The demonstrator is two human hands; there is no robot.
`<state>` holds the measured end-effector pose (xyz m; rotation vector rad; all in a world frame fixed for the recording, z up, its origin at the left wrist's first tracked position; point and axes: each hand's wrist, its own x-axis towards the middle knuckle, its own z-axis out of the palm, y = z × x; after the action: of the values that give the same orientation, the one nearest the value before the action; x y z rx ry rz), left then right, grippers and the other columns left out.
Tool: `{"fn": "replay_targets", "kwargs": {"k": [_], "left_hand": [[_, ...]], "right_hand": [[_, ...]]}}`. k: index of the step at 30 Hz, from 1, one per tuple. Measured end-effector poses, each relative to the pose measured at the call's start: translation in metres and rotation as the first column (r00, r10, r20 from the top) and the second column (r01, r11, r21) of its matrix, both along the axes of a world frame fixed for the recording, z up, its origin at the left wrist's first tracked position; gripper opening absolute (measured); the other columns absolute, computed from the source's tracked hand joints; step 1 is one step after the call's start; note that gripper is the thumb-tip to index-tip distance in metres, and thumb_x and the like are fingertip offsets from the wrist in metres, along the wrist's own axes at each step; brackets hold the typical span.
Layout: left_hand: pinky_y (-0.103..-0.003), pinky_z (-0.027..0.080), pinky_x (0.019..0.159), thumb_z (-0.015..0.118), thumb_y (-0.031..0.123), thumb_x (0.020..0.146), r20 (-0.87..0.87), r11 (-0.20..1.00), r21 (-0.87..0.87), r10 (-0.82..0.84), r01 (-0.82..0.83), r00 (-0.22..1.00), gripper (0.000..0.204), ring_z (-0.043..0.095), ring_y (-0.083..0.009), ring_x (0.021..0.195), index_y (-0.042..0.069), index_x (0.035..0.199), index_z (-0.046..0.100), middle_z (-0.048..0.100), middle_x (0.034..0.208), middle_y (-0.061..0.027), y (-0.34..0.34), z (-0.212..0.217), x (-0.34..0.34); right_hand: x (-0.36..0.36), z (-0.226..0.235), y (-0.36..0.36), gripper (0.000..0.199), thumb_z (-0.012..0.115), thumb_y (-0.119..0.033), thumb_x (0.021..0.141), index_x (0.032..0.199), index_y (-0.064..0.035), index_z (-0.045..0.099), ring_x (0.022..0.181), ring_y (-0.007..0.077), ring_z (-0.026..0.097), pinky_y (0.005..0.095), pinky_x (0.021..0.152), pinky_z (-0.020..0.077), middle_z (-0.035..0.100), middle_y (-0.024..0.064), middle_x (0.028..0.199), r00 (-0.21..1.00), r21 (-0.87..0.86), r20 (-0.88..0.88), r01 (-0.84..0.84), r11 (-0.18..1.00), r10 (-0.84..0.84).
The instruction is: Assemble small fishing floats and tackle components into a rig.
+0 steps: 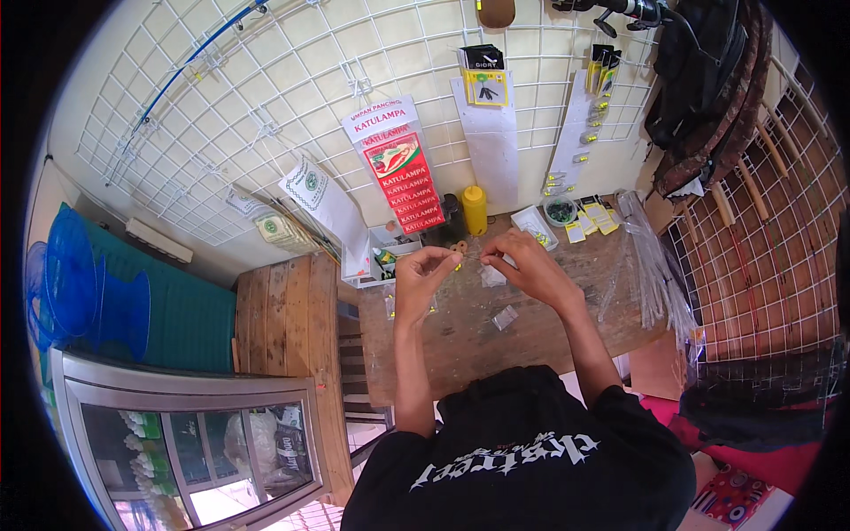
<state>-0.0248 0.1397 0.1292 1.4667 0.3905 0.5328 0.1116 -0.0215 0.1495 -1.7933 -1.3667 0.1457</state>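
Above the wooden table, both my hands are raised with a small gap between them. My left hand pinches at its fingertips a small bright yellow-green piece, too small to name. Facing it, my right hand has thumb and forefinger pressed together; whatever is between them is too fine to make out. A white scrap of plastic lies below, between the hands. Closer to me rests a small clear packet. Just beyond the left fingertips are small brown pieces.
A yellow squeeze bottle, a white tray, a round tub and yellow cards line the back edge. Clear plastic sleeves lie at right. A white box stands left, under hanging red packets.
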Motion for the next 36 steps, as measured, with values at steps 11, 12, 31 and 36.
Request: {"fn": "replay_targets", "kwargs": {"k": [11, 12, 31, 36], "left_hand": [[-0.019, 0.042, 0.065, 0.071, 0.006, 0.08, 0.006, 1.0, 0.017, 0.007, -0.007, 1.0, 0.01, 0.055, -0.0044, 0.069, -0.001, 0.086, 0.068, 0.065, 0.078, -0.0011, 0.0, 0.008, -0.003], [-0.019, 0.042, 0.064, 0.072, 0.006, 0.08, 0.01, 1.0, 0.024, 0.01, -0.01, 1.0, 0.01, 0.055, -0.0043, 0.069, -0.001, 0.086, 0.068, 0.065, 0.078, -0.0009, -0.001, 0.007, -0.002], [-0.019, 0.043, 0.064, 0.072, 0.007, 0.08, -0.037, 0.982, 0.091, -0.16, 0.163, 0.986, 0.011, 0.056, -0.0047, 0.07, 0.0, 0.087, 0.069, 0.066, 0.077, -0.0023, 0.0, 0.0, -0.005], [-0.018, 0.041, 0.063, 0.073, 0.007, 0.079, -0.069, 0.981, 0.121, -0.142, 0.15, 0.987, 0.011, 0.055, -0.0038, 0.069, 0.0, 0.086, 0.069, 0.065, 0.077, -0.0011, 0.004, -0.006, -0.006]], "right_hand": [[0.001, 0.006, -0.005, 0.011, 0.067, -0.009, 0.08, 0.089, -0.0036, 0.068, 0.082, 0.0255, 0.058, 0.0365, 0.072, 0.0455, 0.066, 0.0093, 0.082, 0.998, 0.079, 0.013, 0.062, 0.995, -0.064], [0.002, 0.004, -0.004, 0.012, 0.068, -0.009, 0.079, 0.09, -0.0037, 0.068, 0.082, 0.0258, 0.059, 0.0365, 0.072, 0.0458, 0.066, 0.0093, 0.082, 0.994, 0.129, 0.0, 0.104, 0.986, -0.105], [-0.015, 0.005, 0.01, 0.021, 0.075, -0.005, 0.07, 0.089, -0.0004, 0.066, 0.077, 0.0265, 0.066, 0.0343, 0.072, 0.0492, 0.067, 0.0124, 0.082, 0.962, 0.103, -0.259, -0.055, 0.993, 0.081], [-0.015, 0.005, 0.008, 0.016, 0.071, -0.006, 0.075, 0.088, -0.0003, 0.064, 0.077, 0.029, 0.063, 0.0361, 0.069, 0.0478, 0.065, 0.0144, 0.08, 0.988, 0.093, -0.143, -0.047, 0.995, 0.06]]}}
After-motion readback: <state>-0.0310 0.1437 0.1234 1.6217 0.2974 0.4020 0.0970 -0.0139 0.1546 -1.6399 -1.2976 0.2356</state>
